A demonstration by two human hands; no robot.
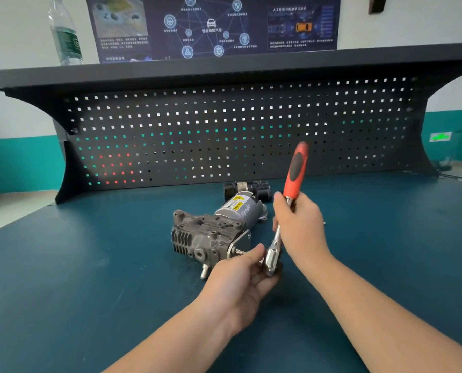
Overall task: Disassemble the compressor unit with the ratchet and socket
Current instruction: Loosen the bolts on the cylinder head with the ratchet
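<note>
The grey compressor unit (211,232) lies on the blue bench top, its finned block to the left and its cylindrical motor with a yellow label pointing back right. A ratchet (294,168) with a red and black handle stands tilted, handle up, with its chrome head (271,258) down by the unit's right-hand bracket. My right hand (300,224) grips the ratchet's metal shaft just below the handle. My left hand (240,275) holds the ratchet head between thumb and fingers, next to a bolt sticking out of the bracket. The socket is hidden under my fingers.
A dark part (247,188) lies behind the motor near the black pegboard (224,130). A water bottle (64,30) stands on the shelf above at the left. The blue bench top (90,265) stretches wide on both sides.
</note>
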